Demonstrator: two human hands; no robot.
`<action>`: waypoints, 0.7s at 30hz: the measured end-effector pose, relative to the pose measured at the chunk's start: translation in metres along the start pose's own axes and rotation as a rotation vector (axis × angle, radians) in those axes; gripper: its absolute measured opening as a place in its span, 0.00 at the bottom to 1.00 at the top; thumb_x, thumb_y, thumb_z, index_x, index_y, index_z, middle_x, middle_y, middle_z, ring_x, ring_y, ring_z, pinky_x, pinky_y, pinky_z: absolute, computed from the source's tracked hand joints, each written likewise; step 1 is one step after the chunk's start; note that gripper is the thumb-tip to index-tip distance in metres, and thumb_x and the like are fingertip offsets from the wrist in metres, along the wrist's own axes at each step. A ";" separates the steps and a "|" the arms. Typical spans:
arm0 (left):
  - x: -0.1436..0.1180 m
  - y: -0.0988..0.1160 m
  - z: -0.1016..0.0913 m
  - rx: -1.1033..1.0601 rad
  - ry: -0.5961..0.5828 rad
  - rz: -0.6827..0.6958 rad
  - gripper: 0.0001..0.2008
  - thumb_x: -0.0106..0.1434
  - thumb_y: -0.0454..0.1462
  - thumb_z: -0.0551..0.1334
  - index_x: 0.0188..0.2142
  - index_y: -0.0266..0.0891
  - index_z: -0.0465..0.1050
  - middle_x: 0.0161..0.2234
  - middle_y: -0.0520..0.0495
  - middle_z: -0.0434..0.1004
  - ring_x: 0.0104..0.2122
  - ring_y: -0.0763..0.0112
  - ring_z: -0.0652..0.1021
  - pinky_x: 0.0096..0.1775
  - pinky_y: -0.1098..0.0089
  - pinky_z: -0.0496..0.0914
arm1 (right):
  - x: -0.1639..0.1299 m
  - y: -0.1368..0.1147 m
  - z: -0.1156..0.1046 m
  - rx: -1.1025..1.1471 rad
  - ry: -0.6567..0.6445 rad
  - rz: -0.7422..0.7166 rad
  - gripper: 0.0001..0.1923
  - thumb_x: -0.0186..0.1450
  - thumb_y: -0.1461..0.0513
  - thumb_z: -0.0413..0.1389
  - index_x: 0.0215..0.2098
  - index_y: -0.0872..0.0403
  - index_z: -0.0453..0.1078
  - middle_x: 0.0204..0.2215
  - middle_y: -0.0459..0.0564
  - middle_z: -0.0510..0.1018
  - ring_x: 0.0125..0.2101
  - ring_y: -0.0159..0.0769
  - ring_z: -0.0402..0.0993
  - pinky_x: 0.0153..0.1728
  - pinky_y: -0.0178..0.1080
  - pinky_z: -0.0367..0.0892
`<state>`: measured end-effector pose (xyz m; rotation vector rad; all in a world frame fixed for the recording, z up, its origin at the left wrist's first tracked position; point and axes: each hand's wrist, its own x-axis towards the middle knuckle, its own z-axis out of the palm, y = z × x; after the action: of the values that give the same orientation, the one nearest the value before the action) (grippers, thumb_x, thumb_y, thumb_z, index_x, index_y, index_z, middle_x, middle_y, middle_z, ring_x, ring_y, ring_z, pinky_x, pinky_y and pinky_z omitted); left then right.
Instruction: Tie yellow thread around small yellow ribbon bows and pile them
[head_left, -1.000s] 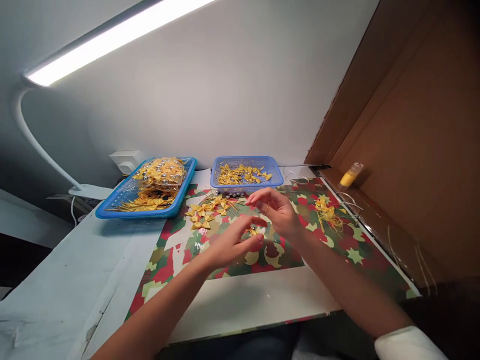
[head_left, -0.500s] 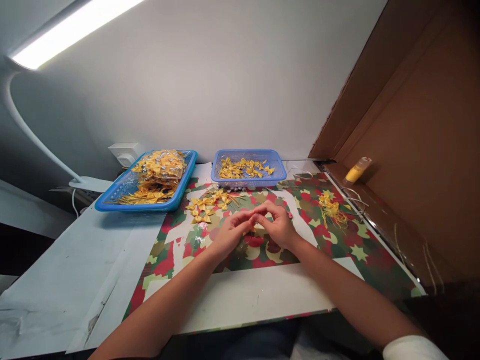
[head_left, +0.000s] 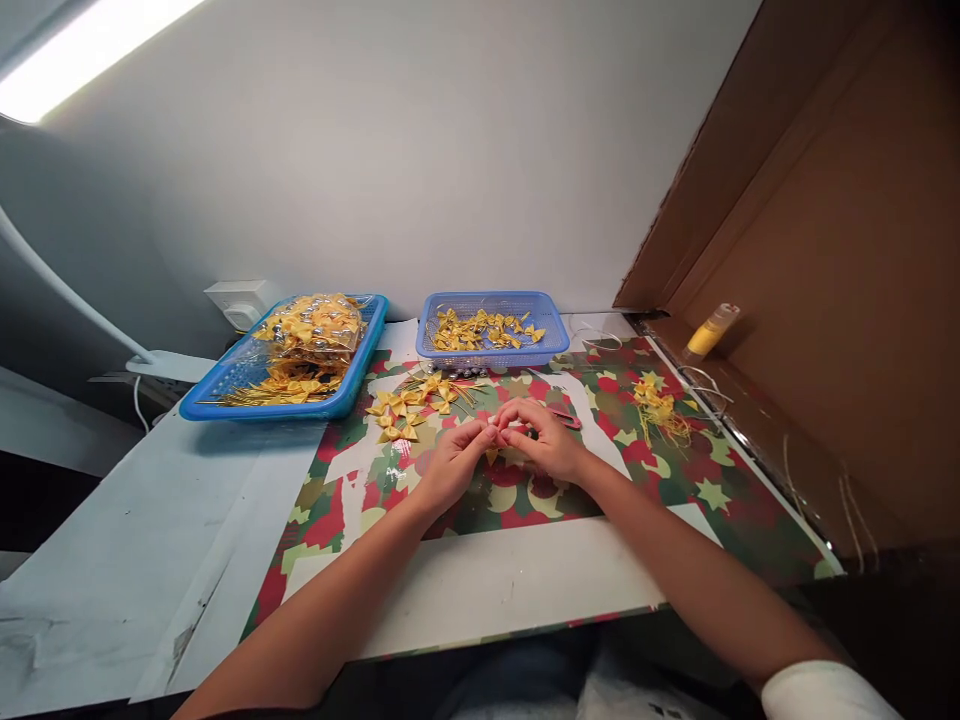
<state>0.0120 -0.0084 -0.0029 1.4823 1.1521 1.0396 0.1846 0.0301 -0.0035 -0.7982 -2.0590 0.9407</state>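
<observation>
My left hand (head_left: 454, 462) and my right hand (head_left: 546, 440) meet over the patterned mat, thumbs and fingers closed in pinches. A bit of yellow ribbon, like the other bows, pokes out under the touching fingertips as a small yellow bow (head_left: 492, 456); most of it is covered. Behind my right hand a pink looped handle (head_left: 568, 419) shows; the rest of that tool is hidden. Several yellow bows (head_left: 399, 404) with gold wire stems lie on the mat just beyond my left hand. Silver beads (head_left: 471, 372) sit behind them.
At the left, a blue basket (head_left: 196, 402) holds bagged bows and stems. A second blue basket (head_left: 561, 345) with loose bows stands against the wall. To the right are yellow scraps (head_left: 660, 405), a yellow bottle (head_left: 711, 332) and cardboard (head_left: 810, 260). A lamp (head_left: 82, 60) hangs upper left.
My hands stay pinched together, fingertips shifting slightly left and my right fingers lower. More of the pink handle shows beyond the right hand. The whole view has shifted a little.
</observation>
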 end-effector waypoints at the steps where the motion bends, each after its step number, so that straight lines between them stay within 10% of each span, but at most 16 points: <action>1: 0.000 0.000 0.000 0.012 -0.009 0.009 0.20 0.62 0.51 0.54 0.26 0.37 0.69 0.27 0.50 0.70 0.31 0.71 0.69 0.35 0.71 0.67 | 0.000 -0.001 -0.001 -0.026 -0.008 -0.020 0.04 0.65 0.62 0.52 0.33 0.51 0.68 0.38 0.49 0.75 0.42 0.40 0.67 0.45 0.45 0.63; 8: 0.000 0.000 -0.005 0.211 -0.011 0.124 0.17 0.65 0.44 0.52 0.26 0.39 0.71 0.30 0.47 0.73 0.39 0.65 0.69 0.46 0.67 0.64 | -0.003 -0.007 -0.005 -0.159 -0.119 -0.080 0.03 0.67 0.64 0.50 0.33 0.51 0.62 0.41 0.51 0.70 0.46 0.41 0.63 0.48 0.45 0.61; 21: 0.001 0.004 -0.006 0.385 -0.110 0.097 0.22 0.66 0.40 0.47 0.18 0.38 0.66 0.35 0.47 0.67 0.41 0.64 0.67 0.49 0.63 0.60 | -0.004 -0.001 0.007 -0.164 0.253 -0.047 0.05 0.67 0.62 0.50 0.32 0.51 0.61 0.35 0.50 0.70 0.40 0.41 0.65 0.43 0.43 0.61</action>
<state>0.0070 -0.0070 0.0021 1.8882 1.2598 0.8161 0.1807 0.0245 -0.0076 -0.9009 -1.9400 0.6162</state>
